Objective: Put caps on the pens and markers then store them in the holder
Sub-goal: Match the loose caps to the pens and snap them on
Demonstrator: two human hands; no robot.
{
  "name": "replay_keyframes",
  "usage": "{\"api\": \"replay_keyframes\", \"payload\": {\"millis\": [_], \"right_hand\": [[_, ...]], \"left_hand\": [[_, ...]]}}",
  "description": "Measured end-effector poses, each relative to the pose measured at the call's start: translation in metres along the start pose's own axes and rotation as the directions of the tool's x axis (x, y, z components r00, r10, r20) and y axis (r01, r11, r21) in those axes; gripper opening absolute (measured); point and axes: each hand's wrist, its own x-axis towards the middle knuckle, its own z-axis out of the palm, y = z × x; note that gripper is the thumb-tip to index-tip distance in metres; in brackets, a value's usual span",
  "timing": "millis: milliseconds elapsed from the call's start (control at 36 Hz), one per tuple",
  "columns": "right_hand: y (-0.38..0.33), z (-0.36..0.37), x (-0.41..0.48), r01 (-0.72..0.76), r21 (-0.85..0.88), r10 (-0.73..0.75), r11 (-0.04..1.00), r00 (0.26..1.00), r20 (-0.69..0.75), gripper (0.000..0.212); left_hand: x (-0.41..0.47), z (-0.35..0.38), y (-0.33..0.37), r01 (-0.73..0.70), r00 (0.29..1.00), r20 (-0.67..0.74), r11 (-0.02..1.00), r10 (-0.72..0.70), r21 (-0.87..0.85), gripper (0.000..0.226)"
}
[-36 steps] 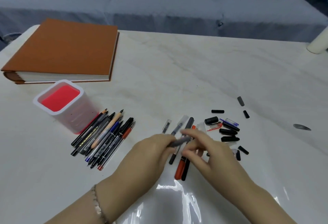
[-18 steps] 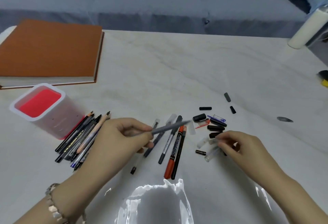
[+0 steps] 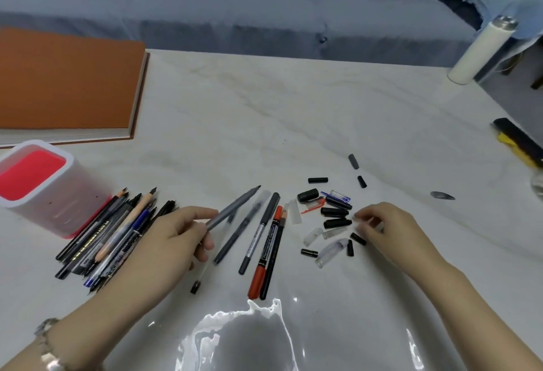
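Grey pen (image 3: 232,209) pinched in left hand (image 3: 170,241) | right hand (image 3: 385,232) fingers curled over caps (image 3: 335,217), grip unclear | far tabletop (image 3: 293,123) bare

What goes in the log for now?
left hand: holds grey pen | right hand: at loose caps | holder: empty

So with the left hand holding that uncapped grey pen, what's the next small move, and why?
Probably the right hand pinches one cap from the loose caps under its fingertips and brings it to the grey pen, whose tip is bare in the left hand. The holder is empty.
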Motion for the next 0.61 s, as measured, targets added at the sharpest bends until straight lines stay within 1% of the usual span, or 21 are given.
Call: {"api": "replay_keyframes", "payload": {"millis": [56,111,194,250,389,472,528,611], "right_hand": [[0.003,-0.004,0.006,-0.001,-0.009,0.001,1.0,1.0,0.019,0.024],[0.003,-0.007,0.01,0.016,-0.013,-0.015,1.0,0.997,0.072,0.028],[-0.001,-0.009,0.012,0.036,-0.001,-0.036,0.999,0.985,0.168,0.029],[-0.003,-0.008,0.013,0.058,-0.005,-0.056,0.998,0.982,0.182,0.026],[-0.007,0.003,0.011,0.107,-0.011,-0.105,0.994,0.984,0.142,0.019],[-0.011,0.005,0.011,0.131,0.026,-0.133,0.991,0.983,0.126,0.014],[-0.012,0.001,0.019,0.125,0.038,-0.127,0.991,0.99,0.065,0.012],[-0.01,-0.008,0.044,0.099,0.022,-0.095,0.995,0.988,-0.125,0.015]], "left_hand": [[0.001,0.003,-0.001,-0.012,1.0,0.008,1.0,0.012,0.004,0.032],[0.001,0.006,-0.001,-0.028,0.999,0.017,0.999,0.028,0.015,0.034],[0.0,0.01,0.0,-0.05,0.999,0.02,0.997,0.049,0.05,0.036],[-0.001,0.013,0.0,-0.054,0.998,0.017,0.997,0.053,0.049,0.035],[0.0,0.016,-0.003,-0.062,0.998,0.015,0.996,0.061,0.057,0.034],[0.0,0.017,-0.004,-0.084,0.996,0.011,0.995,0.083,0.059,0.035],[0.0,0.018,-0.003,-0.095,0.995,0.012,0.994,0.095,0.055,0.036],[0.003,0.019,0.001,-0.107,0.994,0.017,0.993,0.106,0.051,0.031]]}}
